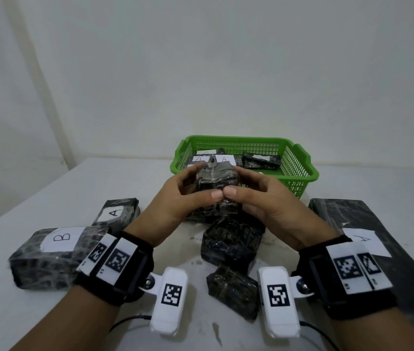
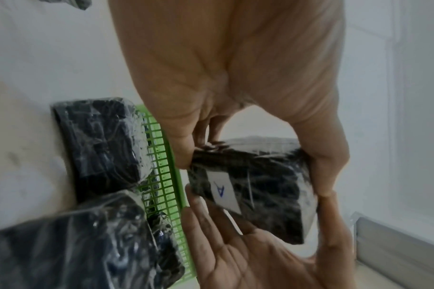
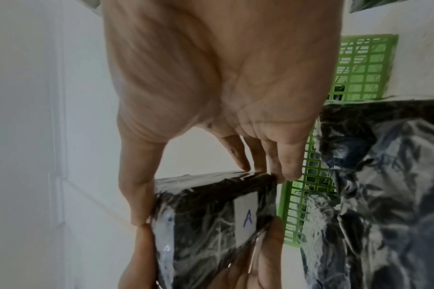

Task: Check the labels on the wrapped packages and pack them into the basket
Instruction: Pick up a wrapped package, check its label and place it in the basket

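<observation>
Both hands hold one black wrapped package [image 1: 214,179] above the table [image 1: 48,198], just in front of the green basket [image 1: 299,171]. Its white label [image 2: 222,190], seen from the wrist views, reads "A". Left hand [image 1: 188,196] grips the left end and right hand [image 1: 259,198] the right, fingers curled over the far side, thumb tips almost meeting on the near face. Packages in the basket show "A" labels [image 1: 223,159]. On the table lie a "B" package [image 1: 48,254], a smaller "A" package [image 1: 117,211] and a long "A" package [image 1: 368,229].
</observation>
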